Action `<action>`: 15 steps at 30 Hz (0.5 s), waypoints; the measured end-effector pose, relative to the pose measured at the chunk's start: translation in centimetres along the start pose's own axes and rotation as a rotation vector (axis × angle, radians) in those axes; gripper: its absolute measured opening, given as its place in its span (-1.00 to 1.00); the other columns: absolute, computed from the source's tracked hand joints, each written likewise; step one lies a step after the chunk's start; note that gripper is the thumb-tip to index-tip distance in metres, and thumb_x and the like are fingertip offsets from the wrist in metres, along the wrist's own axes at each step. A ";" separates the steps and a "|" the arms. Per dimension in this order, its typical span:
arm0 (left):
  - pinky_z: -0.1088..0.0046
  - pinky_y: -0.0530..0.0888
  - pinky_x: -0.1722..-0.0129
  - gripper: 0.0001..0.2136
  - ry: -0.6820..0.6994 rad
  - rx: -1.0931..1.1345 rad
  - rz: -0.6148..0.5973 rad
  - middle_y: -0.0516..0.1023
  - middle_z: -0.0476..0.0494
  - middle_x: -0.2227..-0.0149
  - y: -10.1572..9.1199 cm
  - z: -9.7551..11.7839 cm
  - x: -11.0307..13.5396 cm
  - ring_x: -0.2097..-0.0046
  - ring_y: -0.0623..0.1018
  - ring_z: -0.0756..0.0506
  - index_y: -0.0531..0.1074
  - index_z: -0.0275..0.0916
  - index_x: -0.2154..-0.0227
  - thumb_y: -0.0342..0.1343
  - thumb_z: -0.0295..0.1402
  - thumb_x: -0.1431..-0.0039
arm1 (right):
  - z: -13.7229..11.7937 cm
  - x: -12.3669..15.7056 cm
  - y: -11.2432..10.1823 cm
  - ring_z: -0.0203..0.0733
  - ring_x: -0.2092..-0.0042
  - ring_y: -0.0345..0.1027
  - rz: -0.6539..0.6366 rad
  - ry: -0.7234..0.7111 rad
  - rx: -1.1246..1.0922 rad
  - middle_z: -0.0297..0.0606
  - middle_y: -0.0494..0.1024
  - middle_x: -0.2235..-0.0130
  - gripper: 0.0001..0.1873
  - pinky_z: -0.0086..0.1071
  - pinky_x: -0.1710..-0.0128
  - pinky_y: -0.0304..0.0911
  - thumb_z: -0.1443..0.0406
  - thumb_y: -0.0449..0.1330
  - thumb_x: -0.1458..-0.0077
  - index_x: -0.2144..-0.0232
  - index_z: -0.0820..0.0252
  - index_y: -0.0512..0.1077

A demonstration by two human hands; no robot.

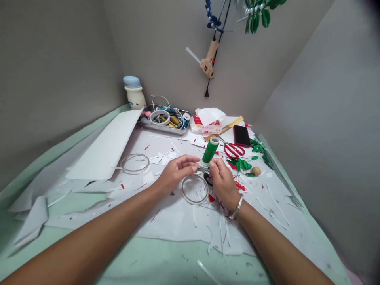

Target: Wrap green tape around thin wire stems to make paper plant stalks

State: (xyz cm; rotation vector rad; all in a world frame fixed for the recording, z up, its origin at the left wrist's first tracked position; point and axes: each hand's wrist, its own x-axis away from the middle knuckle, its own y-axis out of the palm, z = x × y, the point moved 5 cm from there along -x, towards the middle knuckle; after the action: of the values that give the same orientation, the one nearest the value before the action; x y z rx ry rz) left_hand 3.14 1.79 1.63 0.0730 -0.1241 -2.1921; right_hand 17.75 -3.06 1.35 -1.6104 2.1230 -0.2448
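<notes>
My left hand (181, 169) reaches in from the left. Its thumb and forefinger come together at a tiny green piece (199, 169), while the other fingers stretch forward. Opposite it, my right hand (221, 180), with a bracelet at the wrist, is closed, and what it pinches is hidden by the fingers. A spool of green thread (210, 150) stands upright just beyond both hands. Between and below the hands lies a pale ring (195, 190) on the paper. Black scissor handles (208, 179) show partly beside my right hand.
Red-handled scissors (234, 150), a phone (242, 135) and green leaf shapes (240, 164) lie right. Behind are a tissue pack (206, 124) and a metal tray (166, 128) of spools. A white board (103, 146) lies left. A glue gun (209, 59) hangs above.
</notes>
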 end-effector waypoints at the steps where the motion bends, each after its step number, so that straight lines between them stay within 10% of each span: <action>1: 0.33 0.37 0.03 -0.64 0.008 0.030 -0.015 0.54 -0.22 0.15 0.1 0.1 0.0 0.10 0.50 -0.11 0.40 -0.28 0.09 0.18 -0.32 -0.02 | 0.1 0.0 0.0 -0.27 0.44 0.14 -0.001 0.030 -0.047 -0.40 0.24 0.49 -0.75 -0.38 0.43 0.10 0.12 -0.10 -0.25 0.40 0.11 0.18; 7: 0.32 0.40 0.06 -0.49 0.043 -0.019 -0.076 0.51 -0.25 0.08 0.6 -0.2 0.0 0.09 0.50 -0.11 0.34 -0.23 -0.02 0.25 -0.37 0.05 | 1.0 -0.1 0.1 -0.33 0.51 0.09 0.006 0.203 -0.429 -0.42 0.21 0.50 -0.67 -0.42 0.51 0.11 0.03 -0.03 -0.19 0.46 0.12 0.17; 15: 0.35 0.44 0.11 -0.75 0.034 -0.069 0.021 0.61 -0.17 0.28 0.4 -1.4 -0.3 0.22 0.56 -0.10 0.55 -0.30 0.29 0.26 -0.26 0.02 | 0.6 0.7 2.2 -0.38 0.52 0.12 -0.117 0.281 -0.603 -0.43 0.27 0.51 -0.64 -0.47 0.53 0.13 0.01 0.09 -0.10 0.48 0.16 0.24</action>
State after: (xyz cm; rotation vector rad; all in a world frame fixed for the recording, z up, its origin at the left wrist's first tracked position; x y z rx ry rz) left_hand 3.79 1.76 0.32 0.0701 -0.0300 -2.1709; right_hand 15.97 -2.94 -0.25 -2.1434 2.4713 0.1653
